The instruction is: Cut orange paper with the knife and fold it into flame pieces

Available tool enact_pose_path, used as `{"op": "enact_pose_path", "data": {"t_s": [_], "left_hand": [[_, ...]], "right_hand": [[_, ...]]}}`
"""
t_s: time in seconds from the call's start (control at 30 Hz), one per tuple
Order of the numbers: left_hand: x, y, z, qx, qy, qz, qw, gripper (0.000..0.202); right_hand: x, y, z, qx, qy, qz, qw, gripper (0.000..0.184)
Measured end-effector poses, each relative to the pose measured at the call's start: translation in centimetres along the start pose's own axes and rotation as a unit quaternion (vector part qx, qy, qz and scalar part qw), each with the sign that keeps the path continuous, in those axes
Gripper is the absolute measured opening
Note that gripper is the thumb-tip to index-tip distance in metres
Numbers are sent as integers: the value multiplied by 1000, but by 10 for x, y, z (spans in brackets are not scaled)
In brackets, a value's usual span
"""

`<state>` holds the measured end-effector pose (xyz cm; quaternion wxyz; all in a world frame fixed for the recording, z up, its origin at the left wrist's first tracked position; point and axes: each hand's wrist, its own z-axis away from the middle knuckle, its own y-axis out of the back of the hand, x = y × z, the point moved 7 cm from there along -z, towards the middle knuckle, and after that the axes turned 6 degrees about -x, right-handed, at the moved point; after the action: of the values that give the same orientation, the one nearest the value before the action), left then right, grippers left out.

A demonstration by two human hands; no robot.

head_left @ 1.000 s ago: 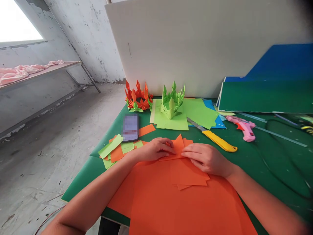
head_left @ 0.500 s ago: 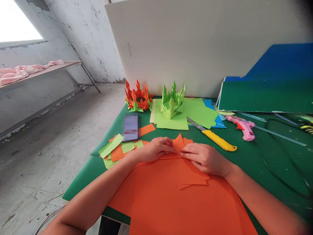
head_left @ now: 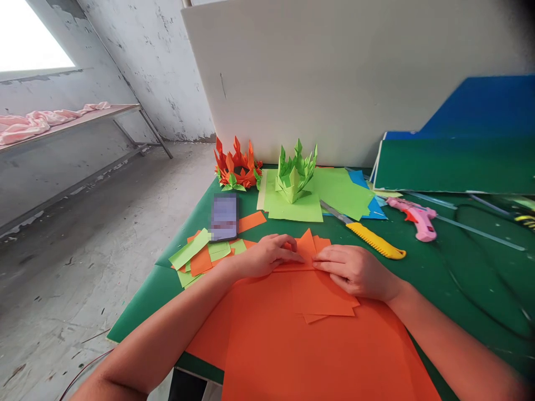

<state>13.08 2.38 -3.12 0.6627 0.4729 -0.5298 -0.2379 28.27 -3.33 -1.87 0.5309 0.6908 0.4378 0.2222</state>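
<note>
A folded piece of orange paper [head_left: 308,252] with a pointed top lies between my hands. My left hand [head_left: 271,256] grips its left side, with thumb and fingers curled in together. On the right side, the fingers of my right hand [head_left: 349,269] are pressed together on the fold near its middle. Loose orange squares [head_left: 328,298] lie partly beneath my right hand. Under them spreads a large orange sheet [head_left: 309,356] that reaches the near edge. Part of the folded paper is hidden by my fingers.
Beyond my hands stand a green paper crown [head_left: 295,175] and an orange one [head_left: 236,167]. A phone [head_left: 224,217] rests by paper offcuts [head_left: 200,259] at left. On the right lie a yellow utility knife [head_left: 374,239] and a pink glue gun [head_left: 418,217] with its cord.
My right hand has slid slightly to the right along the folded orange paper. My left hand stays in nearly the same place.
</note>
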Motion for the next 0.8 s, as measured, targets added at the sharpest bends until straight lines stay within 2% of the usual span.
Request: {"op": "enact_pose_path", "data": {"t_s": [0.8], "left_hand": [[-3,-2,2,1,-10,-18,1000,49]], "right_hand": [[0,2,1,-4,-1,-17,1000,37]]}}
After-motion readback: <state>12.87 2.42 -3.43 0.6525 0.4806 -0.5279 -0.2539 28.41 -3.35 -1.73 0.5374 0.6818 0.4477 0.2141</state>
